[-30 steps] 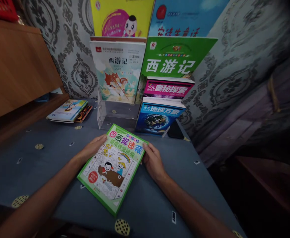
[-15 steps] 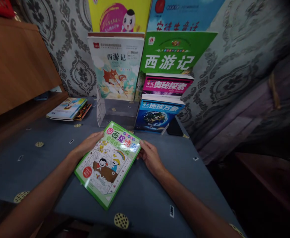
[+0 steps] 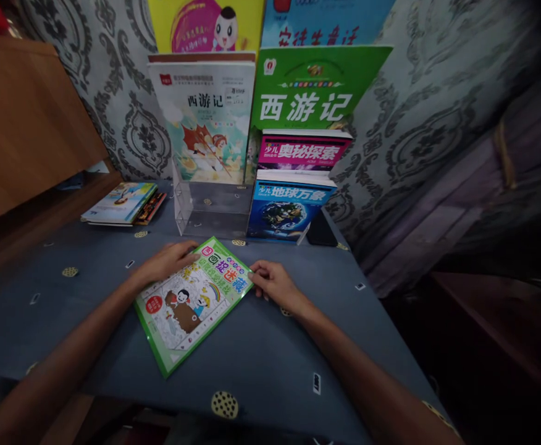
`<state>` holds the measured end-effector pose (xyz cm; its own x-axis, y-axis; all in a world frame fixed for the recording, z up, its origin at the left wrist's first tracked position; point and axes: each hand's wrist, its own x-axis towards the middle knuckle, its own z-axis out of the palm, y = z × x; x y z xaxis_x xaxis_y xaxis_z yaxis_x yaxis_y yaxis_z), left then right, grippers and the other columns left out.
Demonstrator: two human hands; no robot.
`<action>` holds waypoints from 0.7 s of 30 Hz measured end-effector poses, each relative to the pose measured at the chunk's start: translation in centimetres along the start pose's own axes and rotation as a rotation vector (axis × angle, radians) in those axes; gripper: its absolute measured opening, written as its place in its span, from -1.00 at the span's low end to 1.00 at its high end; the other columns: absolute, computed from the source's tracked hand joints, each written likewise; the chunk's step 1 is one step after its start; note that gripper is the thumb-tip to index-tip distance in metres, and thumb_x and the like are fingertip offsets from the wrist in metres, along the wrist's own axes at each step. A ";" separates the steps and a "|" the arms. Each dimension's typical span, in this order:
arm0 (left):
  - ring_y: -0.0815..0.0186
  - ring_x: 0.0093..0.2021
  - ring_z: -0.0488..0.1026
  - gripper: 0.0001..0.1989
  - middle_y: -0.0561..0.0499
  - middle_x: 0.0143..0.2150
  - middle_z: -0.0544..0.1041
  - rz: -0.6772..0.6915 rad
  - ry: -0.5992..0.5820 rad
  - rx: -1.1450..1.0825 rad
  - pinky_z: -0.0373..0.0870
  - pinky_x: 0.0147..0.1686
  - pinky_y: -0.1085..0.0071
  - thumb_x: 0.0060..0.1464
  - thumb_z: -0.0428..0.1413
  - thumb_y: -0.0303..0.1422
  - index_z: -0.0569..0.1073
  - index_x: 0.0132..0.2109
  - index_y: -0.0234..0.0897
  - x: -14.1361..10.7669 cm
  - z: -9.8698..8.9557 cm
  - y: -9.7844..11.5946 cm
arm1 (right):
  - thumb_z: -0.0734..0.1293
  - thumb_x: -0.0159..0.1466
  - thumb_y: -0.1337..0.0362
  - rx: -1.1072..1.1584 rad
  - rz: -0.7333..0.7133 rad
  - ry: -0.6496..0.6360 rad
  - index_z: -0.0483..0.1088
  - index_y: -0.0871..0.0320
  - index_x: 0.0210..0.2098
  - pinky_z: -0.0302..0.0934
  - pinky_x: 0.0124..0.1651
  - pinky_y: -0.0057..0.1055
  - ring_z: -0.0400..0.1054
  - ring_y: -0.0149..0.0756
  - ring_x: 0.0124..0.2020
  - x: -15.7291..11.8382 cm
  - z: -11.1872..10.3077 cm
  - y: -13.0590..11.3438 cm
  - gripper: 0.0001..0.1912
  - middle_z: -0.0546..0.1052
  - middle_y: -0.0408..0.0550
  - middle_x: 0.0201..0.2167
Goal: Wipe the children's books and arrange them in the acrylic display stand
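Note:
A green-edged picture book [image 3: 191, 303] lies tilted on the dark tablecloth, cover up. My left hand [image 3: 167, 261] rests over its upper left edge, fingers stretched onto the cover. At the book's right corner, my right hand [image 3: 273, 285] has its thumb and curled fingers closed on the corner. Behind the book stands a clear rack [image 3: 212, 225] with an unfilled lower left pocket. It holds a white book [image 3: 208, 123], a green book [image 3: 317, 86], a pink book [image 3: 302, 151] and a blue globe book [image 3: 284, 213].
A small stack of books [image 3: 120, 203] lies at the back left beside a wooden cabinet [image 3: 29, 117]. A dark phone-like object [image 3: 321, 232] lies right of the rack. Patterned wall covering and a curtain [image 3: 446, 198] hang behind and to the right.
The book has come down flatter onto the table and turned clockwise. My left hand has moved further onto its cover. The camera view has shifted slightly.

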<state>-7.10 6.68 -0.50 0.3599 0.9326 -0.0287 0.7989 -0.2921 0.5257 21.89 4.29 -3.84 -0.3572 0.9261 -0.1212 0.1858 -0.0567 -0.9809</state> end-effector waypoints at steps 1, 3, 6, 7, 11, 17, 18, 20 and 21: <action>0.13 -0.16 0.50 -0.56 -0.08 -0.18 0.57 0.000 0.044 0.137 0.40 -0.19 0.26 0.28 -0.06 -0.05 0.44 0.11 -0.22 -0.3 0.1 0.6 | 0.33 0.10 0.19 -0.020 0.009 0.000 0.33 0.13 -0.41 0.01 -0.72 -0.59 0.23 -0.49 -0.71 0.0 0.0 0.0 -0.86 0.39 -0.29 -0.66; 0.08 -0.06 0.47 -0.62 -0.13 -0.08 0.54 0.022 0.108 0.363 0.40 -0.12 0.20 0.32 -0.07 -0.15 0.43 0.11 -0.22 -0.7 0.5 1.7 | 0.31 0.13 0.22 -0.064 0.022 0.003 0.34 0.13 -0.40 0.02 -0.72 -0.59 0.23 -0.49 -0.71 0.0 -0.1 -0.1 -0.89 0.39 -0.28 -0.65; 0.09 0.01 0.43 -0.69 -0.17 0.00 0.50 0.154 0.131 0.515 0.40 -0.03 0.17 0.34 -0.09 -0.29 0.45 0.06 -0.27 -1.0 1.5 2.8 | 0.27 0.18 0.27 -0.153 0.041 0.009 0.34 0.13 -0.38 0.05 -0.69 -0.56 0.24 -0.47 -0.70 -0.1 -0.1 -0.3 -0.93 0.40 -0.27 -0.63; 0.12 0.02 0.43 -0.70 -0.16 0.02 0.50 0.203 0.122 0.520 0.39 0.00 0.17 0.34 -0.10 -0.32 0.44 0.07 -0.26 -0.9 1.9 2.9 | 0.26 0.20 0.28 -0.194 0.043 0.010 0.35 0.13 -0.38 0.07 -0.67 -0.55 0.24 -0.47 -0.70 -0.2 -0.2 -0.4 -0.93 0.40 -0.27 -0.63; 0.15 0.13 0.42 -0.65 -0.15 0.17 0.46 0.302 0.129 0.479 0.37 0.09 0.17 0.35 -0.15 -0.43 0.39 0.16 -0.25 -0.3 3.6 1.9 | 0.29 0.26 0.28 -0.532 -0.018 0.046 0.45 0.15 -0.31 0.12 -0.51 -0.48 0.32 -0.40 -0.61 -0.7 -0.4 -1.3 -0.89 0.45 -0.21 -0.61; 0.18 0.21 0.39 -0.63 -0.10 0.25 0.44 0.310 0.226 0.360 0.34 0.17 0.11 0.38 -0.17 -0.38 0.38 0.20 -0.19 0.1 4.9 -0.4 | 0.36 0.31 0.12 -1.090 -0.084 0.207 0.46 0.12 -0.04 0.11 -0.43 -0.39 0.46 -0.18 -0.39 -1.7 0.1 -1.8 -0.71 0.58 -0.05 -0.40; 0.19 0.22 0.39 -0.63 -0.09 0.25 0.44 0.315 0.239 0.340 0.33 0.19 0.11 0.38 -0.17 -0.37 0.38 0.20 -0.18 0.1 5.0 -0.6 | 0.36 0.32 0.14 -1.134 -0.132 0.226 0.46 0.12 -0.06 0.14 -0.41 -0.38 0.46 -0.16 -0.35 -1.8 0.4 -1.7 -0.73 0.59 -0.03 -0.35; 0.20 0.22 0.40 -0.64 -0.09 0.24 0.46 0.334 0.259 0.303 0.33 0.20 0.11 0.38 -0.16 -0.34 0.39 0.19 -0.18 0.1 5.1 -0.9 | 0.36 0.33 0.20 -1.180 -0.300 0.242 0.46 0.13 -0.10 0.22 -0.32 -0.32 0.45 -0.12 -0.23 -2.0 0.9 -1.4 -0.80 0.58 0.02 -0.25; 0.21 0.22 0.40 -0.65 -0.09 0.24 0.47 0.346 0.268 0.288 0.33 0.20 0.12 0.38 -0.15 -0.34 0.39 0.19 -0.19 0.1 5.2 -1.0 | 0.35 0.33 0.24 -1.183 -0.405 0.224 0.46 0.15 -0.10 0.26 -0.25 -0.29 0.43 -0.10 -0.18 -2.1 1.3 -1.2 -0.82 0.57 0.05 -0.20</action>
<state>-5.36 6.00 -5.42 0.5209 0.7814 0.3435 0.7685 -0.6045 0.2097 21.24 1.92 -2.56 -0.4388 0.8483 0.2964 0.8422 0.5032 -0.1935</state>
